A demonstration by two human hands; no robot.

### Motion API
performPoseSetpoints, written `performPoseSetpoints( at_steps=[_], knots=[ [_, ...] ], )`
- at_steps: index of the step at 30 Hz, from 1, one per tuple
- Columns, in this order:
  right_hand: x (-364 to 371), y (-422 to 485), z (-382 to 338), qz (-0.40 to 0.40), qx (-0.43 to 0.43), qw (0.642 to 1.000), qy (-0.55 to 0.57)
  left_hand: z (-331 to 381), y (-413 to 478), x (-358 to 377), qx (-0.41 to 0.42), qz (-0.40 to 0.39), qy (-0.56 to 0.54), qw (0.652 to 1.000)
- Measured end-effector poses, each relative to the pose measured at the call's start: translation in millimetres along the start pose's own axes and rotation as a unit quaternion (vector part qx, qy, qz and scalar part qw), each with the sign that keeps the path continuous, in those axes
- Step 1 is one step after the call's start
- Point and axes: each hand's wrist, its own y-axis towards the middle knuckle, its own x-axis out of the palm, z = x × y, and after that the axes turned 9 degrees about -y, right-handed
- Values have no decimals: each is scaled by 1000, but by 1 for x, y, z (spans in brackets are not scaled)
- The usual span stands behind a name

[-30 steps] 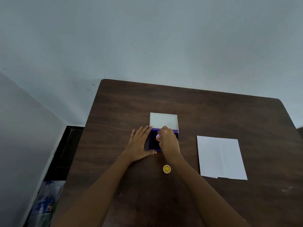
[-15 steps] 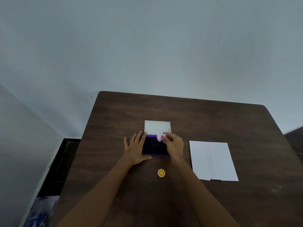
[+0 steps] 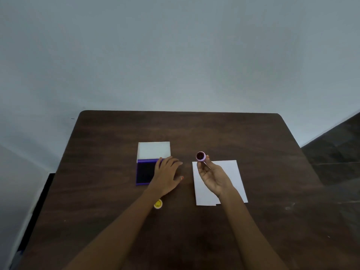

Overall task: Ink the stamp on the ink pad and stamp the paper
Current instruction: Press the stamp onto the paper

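A small round purple stamp [image 3: 200, 156] is held up in the fingertips of my right hand [image 3: 213, 177], its dark inked face turned toward me, above the top left corner of the white paper [image 3: 231, 173]. The purple ink pad [image 3: 145, 173] lies open on the brown table [image 3: 116, 133], its white lid [image 3: 153, 151] folded back behind it. My left hand [image 3: 168, 176] rests flat, fingers spread, over the pad's right edge and the table beside it.
A small yellow round cap [image 3: 158, 204] lies on the table, partly under my left forearm. Pale walls rise behind the table. Dark floor shows past the table's right and left edges.
My right hand has lifted the stamp off the ink pad and carried it right, over the paper, turning its face up. My left hand slid to the pad's right side.
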Motion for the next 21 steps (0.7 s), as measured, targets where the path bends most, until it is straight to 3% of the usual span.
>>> performPoseSetpoints(
  at_steps=[4, 7, 10, 15, 21],
  knots=[
    [-23, 0, -20, 77, -101, 973, -195, 18, 12, 26, 12, -50, 29, 998],
    [-40, 7, -23, 164, -186, 894, -373, 20, 20, 36, 13, -77, 42, 996],
    [-49, 19, -21, 203, -221, 821, -485, 17, 24, 41, 12, -98, 34, 995],
    [-41, 32, -10, 193, -263, 749, -577, 9, 21, 42, 13, -128, 18, 992],
    [-30, 46, 2, 172, -239, 715, -634, 8, 20, 42, 13, -138, 31, 990]
  ],
)
